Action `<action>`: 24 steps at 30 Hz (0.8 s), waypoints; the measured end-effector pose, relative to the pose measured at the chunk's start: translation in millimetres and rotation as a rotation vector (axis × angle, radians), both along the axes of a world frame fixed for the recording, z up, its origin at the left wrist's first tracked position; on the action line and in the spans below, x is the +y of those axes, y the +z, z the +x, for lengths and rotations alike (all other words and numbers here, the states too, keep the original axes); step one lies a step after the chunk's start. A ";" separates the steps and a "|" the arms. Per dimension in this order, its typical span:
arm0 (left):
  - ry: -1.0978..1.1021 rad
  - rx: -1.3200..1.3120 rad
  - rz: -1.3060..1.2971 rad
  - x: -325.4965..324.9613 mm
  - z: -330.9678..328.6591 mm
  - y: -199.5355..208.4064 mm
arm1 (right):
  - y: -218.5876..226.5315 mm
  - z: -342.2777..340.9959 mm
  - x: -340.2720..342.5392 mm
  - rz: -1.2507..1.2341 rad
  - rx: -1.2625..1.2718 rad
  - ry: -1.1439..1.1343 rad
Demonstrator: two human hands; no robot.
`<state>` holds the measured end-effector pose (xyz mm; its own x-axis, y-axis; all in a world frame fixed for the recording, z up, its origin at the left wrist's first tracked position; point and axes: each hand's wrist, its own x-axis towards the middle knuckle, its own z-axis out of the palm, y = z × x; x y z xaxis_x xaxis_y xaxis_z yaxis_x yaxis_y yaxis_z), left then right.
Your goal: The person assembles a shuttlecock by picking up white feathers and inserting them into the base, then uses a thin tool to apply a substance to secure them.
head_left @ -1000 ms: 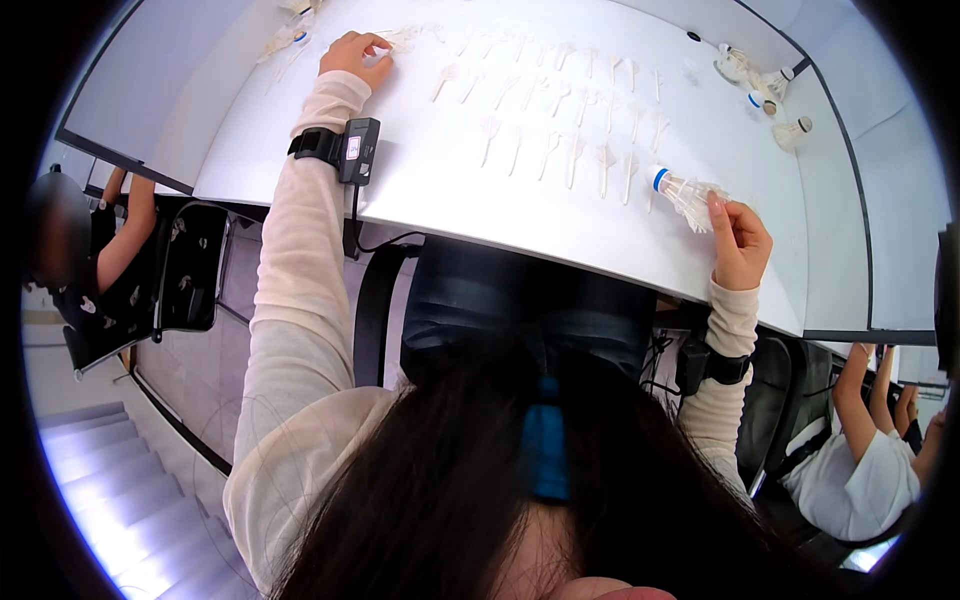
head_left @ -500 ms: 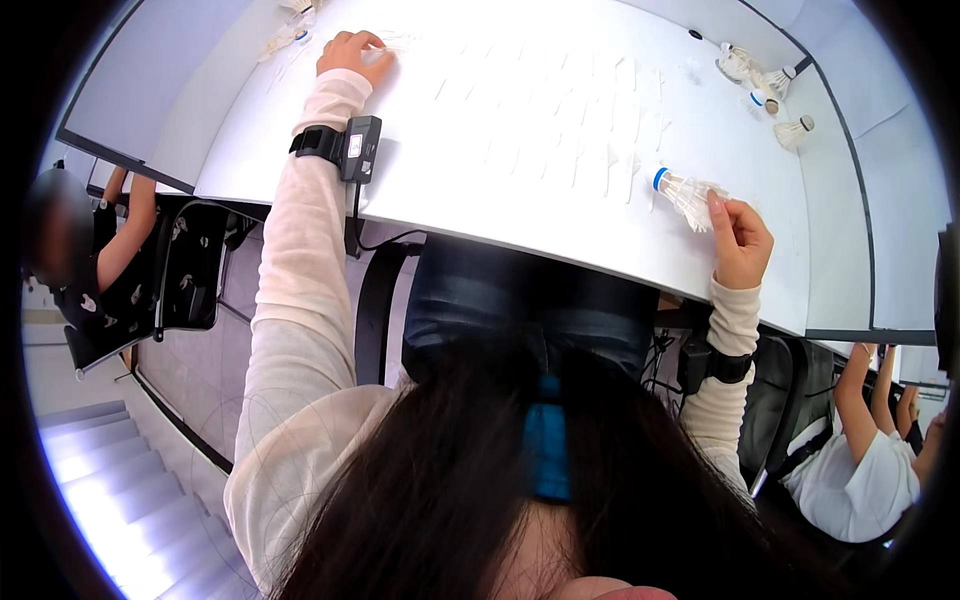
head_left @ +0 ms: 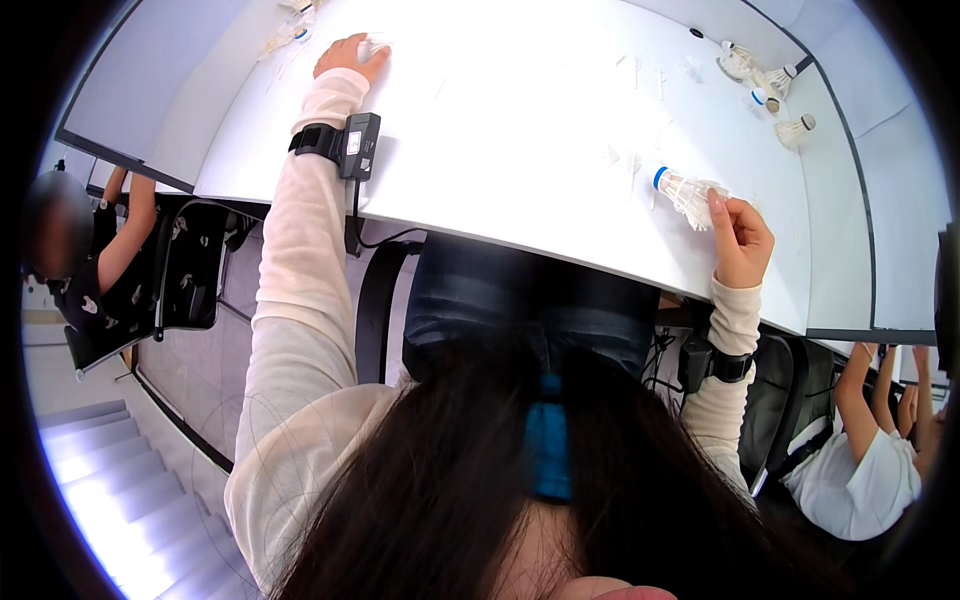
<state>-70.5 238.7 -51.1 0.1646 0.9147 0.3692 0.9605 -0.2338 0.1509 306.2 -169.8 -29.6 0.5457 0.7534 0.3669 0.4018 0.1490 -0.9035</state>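
My right hand (head_left: pixel 742 240) pinches the feathered skirt of a white shuttlecock (head_left: pixel 688 197) near the table's front right. The shuttlecock lies tilted on its side, its blue-banded cork end to the left. Far out at the table's left, my left hand (head_left: pixel 350 58) curls with finger and thumb around thin white slivers (head_left: pixel 374 44), which look like bits of feather; the other fingertips are partly hidden. More white slivers (head_left: pixel 633 168) lie beside the shuttlecock and further back.
Several shuttlecocks (head_left: pixel 794 131) stand and lie at the white table's (head_left: pixel 480 140) right back, by the partition panel (head_left: pixel 840 180). Others (head_left: pixel 300 36) lie at the far left. A cable (head_left: pixel 395 240) hangs at the front edge. People sit on both sides.
My left hand has drawn slightly back to the left, its fingers closer around the slivers. The middle of the table looks brighter and the slivers there no longer show. My right hand stays put.
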 end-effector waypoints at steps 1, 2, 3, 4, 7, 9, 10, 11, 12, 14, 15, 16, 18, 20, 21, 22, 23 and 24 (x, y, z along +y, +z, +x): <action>-0.017 -0.017 0.096 0.3 1.6 -2.2 | 0.8 0.4 -0.2 -0.004 0.001 -0.006; -0.034 -0.034 0.192 0.9 2.5 -3.4 | 1.3 0.5 -0.9 -0.012 0.004 -0.010; -0.035 -0.035 0.192 1.9 1.6 -3.3 | 2.0 0.6 -0.9 -0.012 0.004 -0.011; -0.040 -0.029 0.210 1.2 1.4 -2.0 | 2.3 0.7 -1.9 -0.017 -0.013 -0.012; -0.034 -0.047 0.146 0.6 1.1 2.2 | 4.1 0.9 -4.5 -0.042 -0.027 -0.005; -0.019 -0.068 0.065 1.1 -1.6 4.6 | 4.3 0.7 -4.6 -0.059 -0.023 0.007; -0.029 -0.065 0.073 0.4 -1.5 5.4 | 3.1 0.9 -4.8 -0.057 -0.016 0.002; -0.039 -0.062 0.082 -0.2 -1.3 6.1 | 2.4 1.2 -4.9 -0.056 -0.010 -0.003; -0.040 -0.062 0.082 -0.4 -0.5 6.8 | 2.6 1.7 -4.9 -0.056 -0.010 -0.004; -0.051 -0.067 0.083 -0.6 -0.7 7.9 | 3.7 1.9 -4.7 -0.057 -0.036 0.005; -0.051 -0.067 0.083 -1.3 -1.5 7.9 | 3.8 1.4 -5.1 -0.057 -0.036 0.005; -0.082 -0.075 0.106 -1.6 -3.3 7.7 | 4.0 0.6 -5.1 -0.064 -0.032 -0.004; -0.112 -0.083 0.130 -0.9 -5.4 8.1 | 5.2 -1.0 -3.8 -0.071 -0.027 -0.011; -0.175 -0.137 0.143 -3.5 -3.3 10.5 | 6.1 -2.1 -2.7 -0.045 -0.047 -0.020; -0.176 -0.137 0.142 -4.9 -2.7 10.7 | 5.1 -2.2 -3.1 -0.046 -0.047 -0.021; -0.145 -0.149 0.125 -6.2 -2.9 11.6 | 4.0 -2.1 -2.8 -0.042 -0.044 -0.029; -0.113 -0.160 0.108 -7.4 -3.1 12.7 | 3.6 -1.8 -2.4 -0.038 -0.041 -0.037; -0.112 -0.161 0.109 -8.3 -2.7 13.9 | 4.0 -1.2 -2.1 -0.037 -0.042 -0.036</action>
